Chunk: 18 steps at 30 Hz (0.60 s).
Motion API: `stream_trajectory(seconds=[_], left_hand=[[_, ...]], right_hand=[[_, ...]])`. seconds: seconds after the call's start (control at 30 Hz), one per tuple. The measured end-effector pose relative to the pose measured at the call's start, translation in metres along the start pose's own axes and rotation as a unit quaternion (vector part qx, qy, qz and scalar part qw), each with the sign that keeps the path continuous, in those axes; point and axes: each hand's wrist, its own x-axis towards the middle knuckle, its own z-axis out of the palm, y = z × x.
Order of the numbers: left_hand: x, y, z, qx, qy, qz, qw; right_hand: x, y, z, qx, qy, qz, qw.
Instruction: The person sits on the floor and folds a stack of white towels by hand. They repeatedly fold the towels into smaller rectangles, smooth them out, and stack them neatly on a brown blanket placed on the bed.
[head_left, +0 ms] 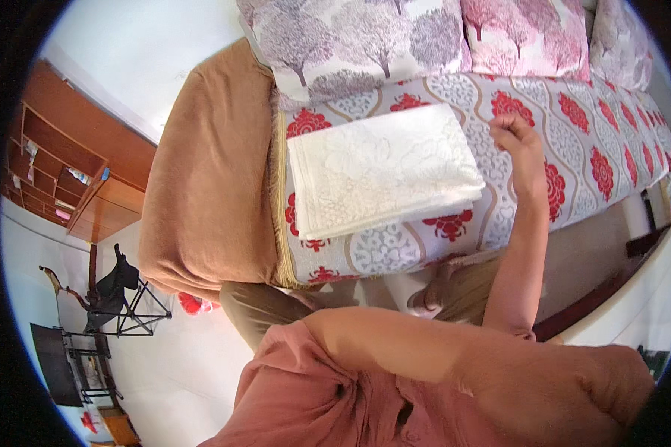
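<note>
A folded white cloth (384, 167) with a lace-like raised pattern lies flat on the patterned sofa seat, its layers showing along the near edge. Just right of it, above the seat cover (417, 238), my right hand (520, 141) hovers with its fingers curled in. Nothing shows in that hand, and it is apart from the cloth. My left forearm crosses in front of my body toward the right. At the lower right, close to the camera, my left hand (566, 391) appears large, and its fingers cannot be made out.
Tree-print cushions (365, 45) line the sofa's back. A brown cover (209, 171) drapes the armrest at left. Farther left stand a wooden shelf unit (60, 160) and a black folding-frame stand (127, 305). A white-topped table (634, 290) curves along the right side.
</note>
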Motion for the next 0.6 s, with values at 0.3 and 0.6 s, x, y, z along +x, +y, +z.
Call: stream_trajectory(seconds=[0.3, 0.6], left_hand=[[0.01, -0.019, -0.002, -0.022, -0.017, -0.016, 0.999], [0.009, -0.02, -0.004, -0.036, -0.023, -0.015, 0.999]], right_hand=[[-0.006, -0.002, 0.008, 0.016, -0.014, 0.017, 1.0], [-0.006, 0.002, 0.011, 0.002, -0.033, 0.025, 0.999]])
